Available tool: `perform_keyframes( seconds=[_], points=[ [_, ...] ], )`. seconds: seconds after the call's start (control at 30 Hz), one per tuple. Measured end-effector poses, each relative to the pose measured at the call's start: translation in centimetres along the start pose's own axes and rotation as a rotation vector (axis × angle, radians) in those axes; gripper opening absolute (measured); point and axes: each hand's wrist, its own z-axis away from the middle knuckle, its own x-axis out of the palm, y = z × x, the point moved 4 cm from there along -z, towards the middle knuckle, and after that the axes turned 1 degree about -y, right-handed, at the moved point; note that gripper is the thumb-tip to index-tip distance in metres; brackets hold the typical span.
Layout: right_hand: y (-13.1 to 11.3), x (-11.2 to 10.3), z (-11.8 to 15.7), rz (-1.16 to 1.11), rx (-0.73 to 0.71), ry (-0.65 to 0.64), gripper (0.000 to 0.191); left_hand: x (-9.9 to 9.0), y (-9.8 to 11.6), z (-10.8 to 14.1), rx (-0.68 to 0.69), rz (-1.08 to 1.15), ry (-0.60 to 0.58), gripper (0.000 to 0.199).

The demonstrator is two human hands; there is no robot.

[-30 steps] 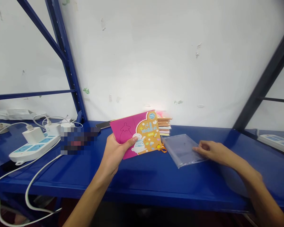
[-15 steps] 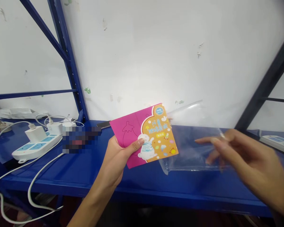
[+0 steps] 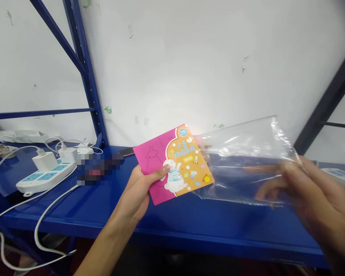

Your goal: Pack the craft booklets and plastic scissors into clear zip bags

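Pink-and-orange booklet (image 3: 179, 159), clamped in the left hand (image 3: 141, 188), is over the desk (image 3: 103, 207) between front and back edges; the right hand (image 3: 316, 191) grips a plastic bag (image 3: 241, 149), which might slip if pinched loosely.

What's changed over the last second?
The right hand lifted the clear bag from lying flat on the table to a raised, tilted position. The bag's left end now sits behind the booklet. Right fingers show through the plastic; inside or behind, can't tell.

Unchanged: left hand holding the booklet, left power strip in place.
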Motion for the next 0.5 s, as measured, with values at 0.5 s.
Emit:
perform_keyframes(
  seconds=[0.5],
  points=[
    [0.1,1.3,0.5,-0.250,0.196,-0.156,0.036,-0.3,-0.1,-0.2,-0.025,0.047,0.021,0.062]
  ],
)
